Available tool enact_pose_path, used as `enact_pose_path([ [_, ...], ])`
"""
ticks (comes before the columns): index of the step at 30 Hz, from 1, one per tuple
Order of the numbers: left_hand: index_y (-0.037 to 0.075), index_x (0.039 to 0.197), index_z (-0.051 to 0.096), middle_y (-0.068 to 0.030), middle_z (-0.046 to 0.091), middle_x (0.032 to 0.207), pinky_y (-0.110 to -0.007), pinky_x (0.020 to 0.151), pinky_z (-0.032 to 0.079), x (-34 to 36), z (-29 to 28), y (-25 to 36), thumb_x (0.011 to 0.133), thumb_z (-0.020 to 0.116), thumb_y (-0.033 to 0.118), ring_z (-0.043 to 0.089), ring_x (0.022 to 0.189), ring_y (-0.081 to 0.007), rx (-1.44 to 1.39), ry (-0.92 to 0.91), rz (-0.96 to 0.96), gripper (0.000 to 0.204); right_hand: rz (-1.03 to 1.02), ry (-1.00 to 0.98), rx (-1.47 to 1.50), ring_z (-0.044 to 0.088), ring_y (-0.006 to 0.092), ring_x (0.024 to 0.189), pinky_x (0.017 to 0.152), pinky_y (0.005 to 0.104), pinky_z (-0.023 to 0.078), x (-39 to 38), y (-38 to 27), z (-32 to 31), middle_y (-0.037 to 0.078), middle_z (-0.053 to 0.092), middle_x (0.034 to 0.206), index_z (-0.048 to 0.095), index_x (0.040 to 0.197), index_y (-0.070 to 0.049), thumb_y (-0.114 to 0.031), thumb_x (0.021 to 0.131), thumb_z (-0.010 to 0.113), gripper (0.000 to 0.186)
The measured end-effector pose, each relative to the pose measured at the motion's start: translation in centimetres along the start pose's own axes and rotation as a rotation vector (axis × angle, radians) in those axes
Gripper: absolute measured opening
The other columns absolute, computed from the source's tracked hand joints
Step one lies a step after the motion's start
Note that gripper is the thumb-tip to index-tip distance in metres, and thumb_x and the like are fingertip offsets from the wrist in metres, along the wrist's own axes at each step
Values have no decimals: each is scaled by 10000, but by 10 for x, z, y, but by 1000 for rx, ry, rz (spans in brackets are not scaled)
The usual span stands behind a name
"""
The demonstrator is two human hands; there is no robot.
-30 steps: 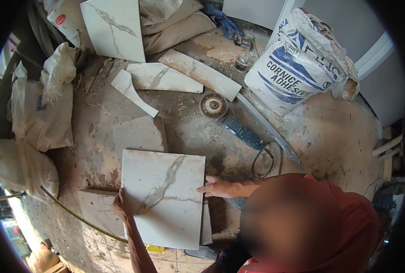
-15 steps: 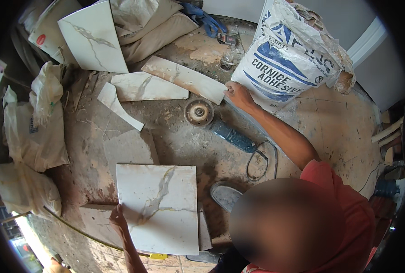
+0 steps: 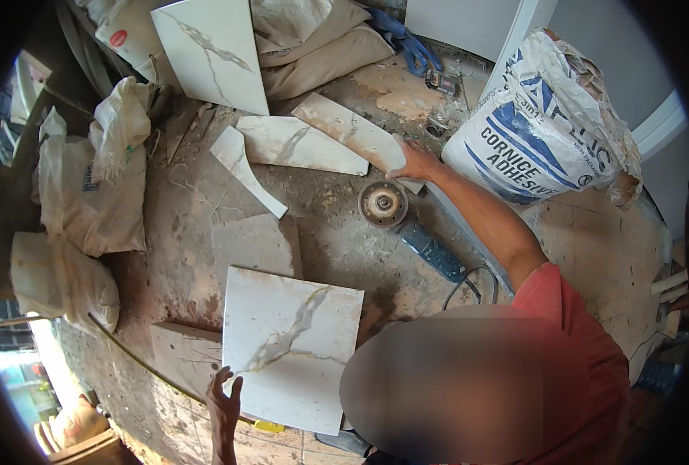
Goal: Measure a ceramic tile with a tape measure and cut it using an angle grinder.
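Neither of my hands is in view. A co-worker in a red shirt [image 3: 584, 364] crouches at the lower right. Their left hand [image 3: 223, 395] is beside the left edge of a square white marble-patterned tile [image 3: 290, 341], fingers curved and apart. Their right hand [image 3: 414, 163] grips the near end of a long tile strip [image 3: 336, 124]. An angle grinder [image 3: 429, 248] lies below that hand, disc upward, beside a grey straight bar [image 3: 476, 244]. Two other cut tile pieces [image 3: 298, 147] lie left of the strip. Grey slabs [image 3: 255, 244] lie under and around the square tile.
A printed white-and-blue bag [image 3: 534, 132] stands at right. Another square tile [image 3: 209, 54] leans among sacks [image 3: 305, 62] at back. White sacks [image 3: 92, 186] line the left. Blue gloves [image 3: 414, 46] lie near a panel [image 3: 453, 23]. A cable [image 3: 480, 279] loops by the grinder.
The co-worker's right hand has moved from the square tile up to the long strip. Their left hand has loosened from the tile's edge, fingers lifted. The camera view has shifted slightly.
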State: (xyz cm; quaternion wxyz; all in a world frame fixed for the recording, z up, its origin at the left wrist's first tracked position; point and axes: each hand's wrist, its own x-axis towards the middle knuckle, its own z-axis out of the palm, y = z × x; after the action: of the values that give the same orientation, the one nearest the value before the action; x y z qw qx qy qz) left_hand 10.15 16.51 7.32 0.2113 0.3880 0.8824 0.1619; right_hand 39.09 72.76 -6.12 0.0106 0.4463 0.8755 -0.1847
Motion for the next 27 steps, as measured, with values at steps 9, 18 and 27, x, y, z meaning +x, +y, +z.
enact_pose_path([
  [9,32,1075,538,-151,614,931,-417,747,455,-19,9,25,737,704,175,583,858,-328,109,-73,240,403,-19,70,84,360,422,1214,1028,410,320,13,-17,-9,330,335,1306,91,1364,19,-405,556,771,1138],
  [18,16,1097,538,-168,617,968,-400,785,468,2,-17,82,759,679,130,588,917,-335,-20,11,243,384,-143,56,294,502,323,1022,864,391,402,-25,-27,-136,239,482,1101,308,1211,-45,-349,625,723,779],
  [27,-17,1325,312,-226,436,1278,-404,964,389,67,5,164,920,420,445,470,1163,-311,-915,-98,92,624,-161,-785,1740,544,296,995,769,352,498,-203,-93,-121,283,442,1203,297,1336,-8,-445,707,576,815],
])
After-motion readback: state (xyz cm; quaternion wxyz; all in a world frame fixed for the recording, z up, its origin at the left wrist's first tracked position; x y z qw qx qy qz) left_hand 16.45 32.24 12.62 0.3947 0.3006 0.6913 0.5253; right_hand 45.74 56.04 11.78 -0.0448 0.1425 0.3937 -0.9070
